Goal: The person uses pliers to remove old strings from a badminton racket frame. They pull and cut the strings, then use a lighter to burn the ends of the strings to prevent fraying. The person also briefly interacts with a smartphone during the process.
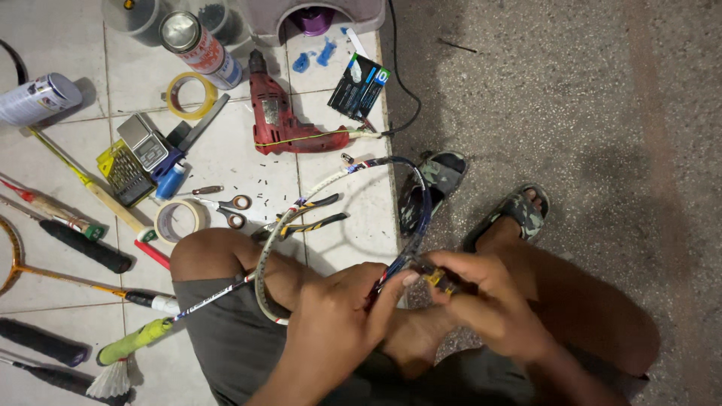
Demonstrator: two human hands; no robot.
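A tiled floor (226, 158) fills the left half of the head view and a rough speckled floor (587, 98) the right, with the person sitting across the seam, knees bent, feet in camouflage sandals (519, 210) at about 2 o'clock from the hands. Across the lap lies an unstrung racket frame (331, 188), its hoop arching from the left knee up toward 12 o'clock and down again to the hands, its shaft running out at 8 o'clock to a green grip (135, 342). The left hand (338, 323) is closed around the frame's blue-and-red side, thumb pressed on it; the right hand (489, 301), just at 3 o'clock of it, pinches a small yellow-handled tool (438, 280) against the same stretch of frame. At 11 o'clock from the hands a red drill (274, 120) lies on the tiles, with two spray cans (199, 45) farther out at 10 to 11 o'clock. More rackets (45, 274) lie along the left edge at 9 o'clock. Nearer in are pliers (312, 218) under the hoop, scissors (229, 210), two tape rolls (179, 220), a small scale (147, 141) and a shuttlecock (111, 380) at 8 o'clock.
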